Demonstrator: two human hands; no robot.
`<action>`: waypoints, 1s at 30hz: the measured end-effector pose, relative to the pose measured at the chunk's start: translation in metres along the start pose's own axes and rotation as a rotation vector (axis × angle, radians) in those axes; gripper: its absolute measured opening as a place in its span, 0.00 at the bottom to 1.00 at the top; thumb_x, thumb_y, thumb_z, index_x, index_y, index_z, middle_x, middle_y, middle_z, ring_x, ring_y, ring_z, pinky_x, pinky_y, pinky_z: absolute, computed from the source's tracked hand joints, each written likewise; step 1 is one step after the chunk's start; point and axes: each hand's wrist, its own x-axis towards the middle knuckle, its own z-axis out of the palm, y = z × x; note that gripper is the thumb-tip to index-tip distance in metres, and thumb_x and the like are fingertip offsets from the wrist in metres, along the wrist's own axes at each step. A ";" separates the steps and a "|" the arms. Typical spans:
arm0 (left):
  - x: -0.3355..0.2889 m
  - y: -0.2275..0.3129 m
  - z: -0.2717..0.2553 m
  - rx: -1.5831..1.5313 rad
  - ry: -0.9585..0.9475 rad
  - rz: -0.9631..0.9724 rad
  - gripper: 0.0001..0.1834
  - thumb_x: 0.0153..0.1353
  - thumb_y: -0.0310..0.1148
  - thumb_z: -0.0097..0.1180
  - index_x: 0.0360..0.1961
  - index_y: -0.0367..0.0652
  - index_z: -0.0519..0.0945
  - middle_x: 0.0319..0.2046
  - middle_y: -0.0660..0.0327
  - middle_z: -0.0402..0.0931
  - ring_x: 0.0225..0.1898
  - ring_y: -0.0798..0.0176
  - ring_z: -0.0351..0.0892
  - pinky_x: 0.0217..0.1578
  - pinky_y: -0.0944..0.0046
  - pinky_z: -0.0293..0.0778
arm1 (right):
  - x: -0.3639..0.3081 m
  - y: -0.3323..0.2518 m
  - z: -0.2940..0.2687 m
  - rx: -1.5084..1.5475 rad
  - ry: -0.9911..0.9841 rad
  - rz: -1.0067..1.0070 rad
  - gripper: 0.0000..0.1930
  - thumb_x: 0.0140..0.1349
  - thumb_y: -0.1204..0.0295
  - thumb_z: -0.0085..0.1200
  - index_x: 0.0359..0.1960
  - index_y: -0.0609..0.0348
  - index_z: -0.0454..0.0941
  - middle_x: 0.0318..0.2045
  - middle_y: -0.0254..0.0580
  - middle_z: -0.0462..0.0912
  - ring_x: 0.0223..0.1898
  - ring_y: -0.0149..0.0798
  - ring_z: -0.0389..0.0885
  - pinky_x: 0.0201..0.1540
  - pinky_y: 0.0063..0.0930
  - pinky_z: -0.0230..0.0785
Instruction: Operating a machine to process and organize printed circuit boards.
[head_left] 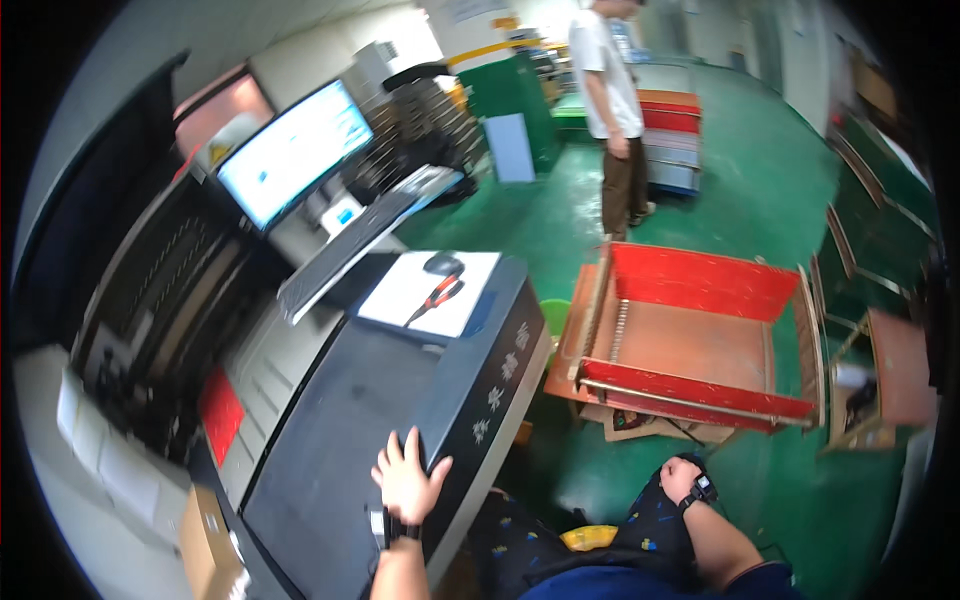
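My left hand [408, 484] lies over the dark flat bed of a large machine [360, 390], close to its right-hand edge. Its fingers are spread, and nothing is in it. My right hand [679, 479] rests on my right knee with the fingers curled in, and I see no object in it. Black bands with small devices circle both wrists. Farther up the machine, a white sheet [390, 290] carries red-handled pliers [437, 298] and a dark computer mouse [443, 263].
A lit monitor [296, 152] and a keyboard [350, 245] stand beyond the machine bed. A red-sided cart [690, 345] is at my right. A person in a white shirt [605, 90] stands farther back near stacked red and grey units [672, 140]. A cardboard box [208, 545] sits at lower left.
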 end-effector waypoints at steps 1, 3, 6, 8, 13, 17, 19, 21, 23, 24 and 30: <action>0.003 0.004 -0.001 0.003 -0.011 0.001 0.41 0.52 0.58 0.56 0.62 0.48 0.63 0.62 0.45 0.58 0.59 0.41 0.60 0.55 0.38 0.57 | 0.003 0.006 -0.001 0.002 0.002 0.024 0.07 0.51 0.70 0.50 0.22 0.54 0.80 0.22 0.46 0.81 0.27 0.48 0.81 0.34 0.40 0.73; 0.001 0.004 -0.004 -0.005 -0.043 -0.017 0.41 0.53 0.58 0.56 0.63 0.48 0.62 0.62 0.45 0.57 0.59 0.41 0.59 0.55 0.37 0.56 | 0.005 -0.005 -0.005 -0.003 -0.049 0.056 0.06 0.51 0.68 0.52 0.23 0.52 0.81 0.23 0.45 0.81 0.29 0.47 0.81 0.35 0.40 0.73; -0.003 0.003 -0.006 0.009 -0.110 -0.050 0.42 0.54 0.57 0.56 0.64 0.46 0.59 0.63 0.43 0.55 0.60 0.39 0.57 0.57 0.34 0.54 | 0.004 -0.013 -0.007 -0.036 -0.088 0.028 0.06 0.51 0.67 0.52 0.23 0.52 0.81 0.23 0.45 0.81 0.29 0.48 0.81 0.36 0.40 0.73; -0.006 0.000 -0.002 0.026 -0.109 -0.058 0.42 0.53 0.57 0.56 0.64 0.46 0.59 0.63 0.43 0.55 0.60 0.38 0.58 0.56 0.34 0.55 | 0.009 -0.025 -0.012 -0.034 -0.114 -0.078 0.08 0.51 0.66 0.52 0.24 0.53 0.81 0.24 0.48 0.81 0.29 0.50 0.81 0.35 0.42 0.73; -0.005 0.004 -0.005 0.033 -0.067 -0.083 0.42 0.53 0.59 0.55 0.63 0.47 0.61 0.61 0.44 0.57 0.58 0.37 0.60 0.53 0.32 0.58 | 0.017 -0.034 0.017 0.014 -0.217 -0.086 0.08 0.52 0.66 0.52 0.24 0.52 0.81 0.25 0.47 0.82 0.29 0.49 0.81 0.35 0.39 0.74; 0.001 0.002 -0.008 0.001 -0.086 -0.072 0.40 0.54 0.58 0.54 0.62 0.48 0.61 0.61 0.43 0.57 0.57 0.34 0.60 0.54 0.31 0.57 | 0.017 -0.096 0.022 0.183 -0.260 -0.103 0.06 0.52 0.71 0.53 0.28 0.56 0.82 0.22 0.43 0.83 0.28 0.36 0.83 0.35 0.28 0.74; 0.005 0.008 -0.011 -0.016 -0.056 -0.049 0.39 0.54 0.58 0.54 0.62 0.48 0.61 0.61 0.43 0.57 0.56 0.34 0.61 0.53 0.31 0.57 | 0.019 -0.116 0.040 0.466 -0.449 -0.233 0.06 0.55 0.74 0.53 0.29 0.63 0.81 0.26 0.41 0.83 0.29 0.30 0.81 0.36 0.24 0.72; 0.005 0.007 -0.012 -0.014 -0.078 -0.030 0.39 0.55 0.57 0.54 0.62 0.48 0.61 0.61 0.43 0.57 0.57 0.35 0.60 0.54 0.31 0.56 | 0.010 -0.164 0.042 0.543 -0.631 -0.305 0.06 0.59 0.73 0.53 0.32 0.64 0.79 0.27 0.36 0.82 0.31 0.26 0.79 0.36 0.21 0.72; 0.000 -0.003 -0.010 -0.070 -0.071 -0.047 0.39 0.55 0.57 0.54 0.63 0.48 0.61 0.62 0.43 0.56 0.58 0.37 0.59 0.55 0.32 0.54 | -0.003 -0.213 0.046 0.469 -0.752 -0.387 0.07 0.59 0.72 0.54 0.34 0.62 0.80 0.27 0.35 0.82 0.32 0.26 0.79 0.37 0.21 0.72; -0.003 -0.006 -0.009 -0.079 -0.066 -0.052 0.39 0.55 0.57 0.54 0.63 0.48 0.61 0.62 0.43 0.56 0.59 0.37 0.59 0.55 0.34 0.54 | -0.008 -0.233 0.048 0.445 -0.807 -0.447 0.07 0.59 0.70 0.53 0.35 0.59 0.80 0.28 0.37 0.83 0.32 0.29 0.81 0.37 0.23 0.73; -0.010 -0.010 0.004 -0.107 0.055 -0.041 0.37 0.51 0.56 0.57 0.59 0.50 0.68 0.59 0.46 0.62 0.58 0.41 0.61 0.56 0.36 0.54 | -0.028 -0.273 0.046 0.329 -0.901 -0.717 0.11 0.59 0.63 0.49 0.35 0.54 0.80 0.28 0.41 0.83 0.31 0.42 0.82 0.35 0.32 0.72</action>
